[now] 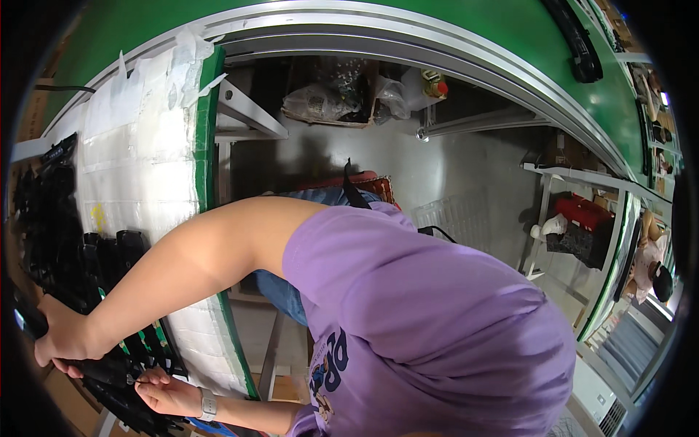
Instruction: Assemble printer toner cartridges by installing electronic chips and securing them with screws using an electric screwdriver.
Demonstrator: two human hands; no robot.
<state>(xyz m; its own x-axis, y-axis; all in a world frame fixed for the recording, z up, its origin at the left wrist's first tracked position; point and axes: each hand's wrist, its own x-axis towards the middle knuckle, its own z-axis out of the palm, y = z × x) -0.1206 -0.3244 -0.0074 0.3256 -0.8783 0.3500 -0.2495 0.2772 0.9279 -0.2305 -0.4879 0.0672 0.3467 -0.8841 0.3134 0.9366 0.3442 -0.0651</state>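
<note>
My right hand (67,331), at the far left end of my outstretched arm, is wrapped round a black electric screwdriver (108,371). Its thin tip points toward my left hand (166,393), which wears a white watch. The left thumb and fingers pinch together at the tip; anything tiny between them is too small to make out. Beside both hands lie long black housings (131,244), and strips with green circuit boards (149,339) show beneath my right forearm. My forearm hides part of them.
A white-covered bench (138,156) with a green edge carries a heap of black parts (47,211). Behind are a metal frame, a box with plastic bags (317,102), and a green worktop (502,36) with a black curved part (575,44). A red bag (582,211) sits at the right.
</note>
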